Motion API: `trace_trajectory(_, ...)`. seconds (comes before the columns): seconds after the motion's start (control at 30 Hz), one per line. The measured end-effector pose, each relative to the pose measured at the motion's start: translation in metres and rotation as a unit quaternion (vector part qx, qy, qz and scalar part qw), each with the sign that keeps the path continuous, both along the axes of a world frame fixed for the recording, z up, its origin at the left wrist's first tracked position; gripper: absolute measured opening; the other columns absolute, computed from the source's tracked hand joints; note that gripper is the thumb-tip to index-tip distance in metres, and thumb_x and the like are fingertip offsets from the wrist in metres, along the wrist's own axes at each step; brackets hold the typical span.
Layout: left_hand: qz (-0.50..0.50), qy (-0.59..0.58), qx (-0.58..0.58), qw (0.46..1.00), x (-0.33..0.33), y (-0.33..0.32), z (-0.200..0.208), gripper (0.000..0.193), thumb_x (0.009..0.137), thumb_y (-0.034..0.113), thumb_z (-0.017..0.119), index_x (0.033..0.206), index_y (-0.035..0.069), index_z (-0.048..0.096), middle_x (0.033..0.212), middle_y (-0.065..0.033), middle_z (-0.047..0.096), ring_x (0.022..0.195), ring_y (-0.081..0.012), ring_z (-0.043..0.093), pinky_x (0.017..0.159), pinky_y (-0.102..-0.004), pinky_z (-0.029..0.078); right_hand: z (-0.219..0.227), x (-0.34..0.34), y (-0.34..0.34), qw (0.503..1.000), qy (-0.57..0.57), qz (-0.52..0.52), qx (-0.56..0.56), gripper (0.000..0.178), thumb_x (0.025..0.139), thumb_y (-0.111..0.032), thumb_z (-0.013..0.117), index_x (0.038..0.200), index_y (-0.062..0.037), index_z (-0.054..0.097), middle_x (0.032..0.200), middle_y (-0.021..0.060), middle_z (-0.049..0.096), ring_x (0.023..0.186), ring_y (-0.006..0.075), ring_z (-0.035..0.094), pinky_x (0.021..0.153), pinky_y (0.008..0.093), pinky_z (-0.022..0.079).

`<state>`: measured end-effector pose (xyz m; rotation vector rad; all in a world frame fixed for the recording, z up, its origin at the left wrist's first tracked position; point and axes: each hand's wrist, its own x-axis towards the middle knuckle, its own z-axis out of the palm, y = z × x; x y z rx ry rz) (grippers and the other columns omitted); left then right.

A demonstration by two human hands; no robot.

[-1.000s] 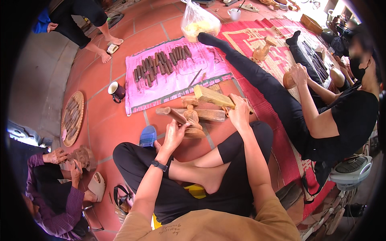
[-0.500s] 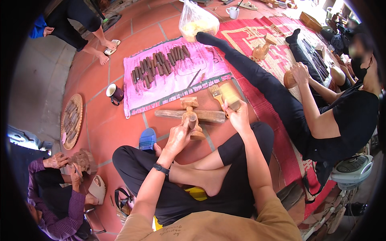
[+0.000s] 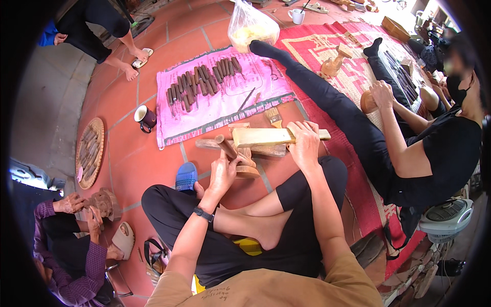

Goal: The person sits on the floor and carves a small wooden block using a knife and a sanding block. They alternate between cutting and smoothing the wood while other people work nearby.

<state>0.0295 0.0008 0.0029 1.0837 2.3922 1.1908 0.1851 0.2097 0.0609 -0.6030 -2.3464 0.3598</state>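
My left hand [image 3: 223, 173] is closed round a chisel, its brown wooden handle [image 3: 225, 146] tilted up and leftward; its blade is hidden. My right hand [image 3: 305, 147] grips a flat, pale wooden mallet [image 3: 260, 136], which lies level across the view with its broad end close to the right of the chisel handle. Beneath both is a carved wooden piece [image 3: 247, 172] with a round base, resting against a wooden beam [image 3: 205, 144] on the tiles. The mallet covers part of the carving. Just beyond the mallet lies a flat paintbrush [image 3: 274, 117].
A pink cloth [image 3: 169, 125] ahead bears several chisels [image 3: 192, 87]. Leftward are a dark mug [image 3: 146, 118], a blue slipper [image 3: 186, 176] and a round basket [image 3: 80, 153] of tools. Co-workers sit left and right, one leg [image 3: 327, 102] stretching over a red mat [image 3: 358, 189]; another person stands far left.
The mallet has swung from upright and blurred at the right to level, its broad end now by the chisel. My left hand has shifted left, and the chisel handle leans more to the left.
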Motion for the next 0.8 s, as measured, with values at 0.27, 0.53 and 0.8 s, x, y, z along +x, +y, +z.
trace_trajectory(0.27,-0.120,0.082,-0.019,0.989,0.008,0.001,0.004,0.024,0.090,0.006,0.065,0.110,0.000,0.053,0.083,-0.0194,0.070,0.078,-0.0388,0.069,0.066,-0.0447,0.055,-0.013,0.000,0.005,0.998,0.037,-0.008,-0.052,0.027,0.061,0.003,0.069,0.084,-0.0052,0.058,0.084,0.0114,0.064,0.095,0.0352,0.061,0.087,0.0412,0.041)
trace_trajectory(0.53,-0.175,0.194,-0.013,0.965,0.013,0.009,0.013,0.026,0.085,0.001,0.062,0.107,0.005,0.049,0.080,-0.0153,0.068,0.077,-0.0381,0.067,0.062,-0.0478,0.052,-0.018,0.002,0.006,0.985,0.071,-0.017,-0.156,0.036,0.065,0.008,0.062,0.098,-0.0057,0.066,0.092,0.0102,0.068,0.096,0.0320,0.062,0.090,0.0403,0.043)
trace_trajectory(0.8,-0.187,0.216,-0.012,0.958,0.013,0.012,0.013,0.027,0.084,0.003,0.064,0.106,0.006,0.049,0.078,-0.0144,0.067,0.077,-0.0366,0.067,0.060,-0.0479,0.051,0.008,0.008,0.007,0.999,-0.003,0.017,-0.036,0.030,0.064,0.008,0.059,0.091,-0.0038,0.064,0.087,0.0121,0.066,0.094,0.0312,0.063,0.096,0.0411,0.041)
